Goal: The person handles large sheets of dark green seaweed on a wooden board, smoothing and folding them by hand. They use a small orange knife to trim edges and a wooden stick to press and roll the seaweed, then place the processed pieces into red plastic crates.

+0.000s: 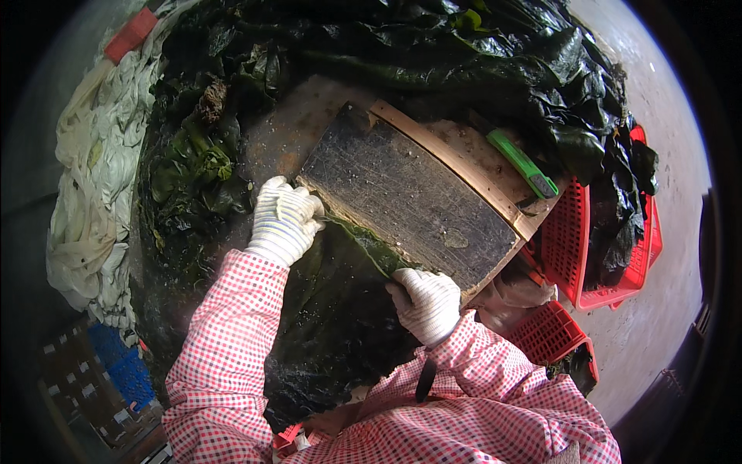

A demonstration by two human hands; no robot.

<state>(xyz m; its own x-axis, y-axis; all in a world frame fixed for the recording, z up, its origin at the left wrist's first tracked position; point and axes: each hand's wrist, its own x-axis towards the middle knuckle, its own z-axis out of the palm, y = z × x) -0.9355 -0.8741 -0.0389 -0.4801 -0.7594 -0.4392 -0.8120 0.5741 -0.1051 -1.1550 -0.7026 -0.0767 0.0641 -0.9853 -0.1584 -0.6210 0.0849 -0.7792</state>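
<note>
A broad dark green kelp blade (342, 290) hangs between my two gloved hands, its upper edge drawn along the near side of a dark, scratched board (406, 185). My left hand (284, 217), in a striped white knit glove, pinches that edge by the board's left corner. At the other end, my right hand (428, 303), gloved in white, grips the kelp edge close to the board's lower right side. A light wooden strip (446, 156) runs along the board's far side. Beyond it lies a green utility knife (522, 163), touched by neither hand.
Piled kelp (417, 64) surrounds the board at the back and left. Red plastic baskets (565, 243) with kelp stand at the right, a smaller red basket (545, 333) nearer me. Pale crumpled sheeting (110, 162) borders the left, with a red block (131, 35) on it.
</note>
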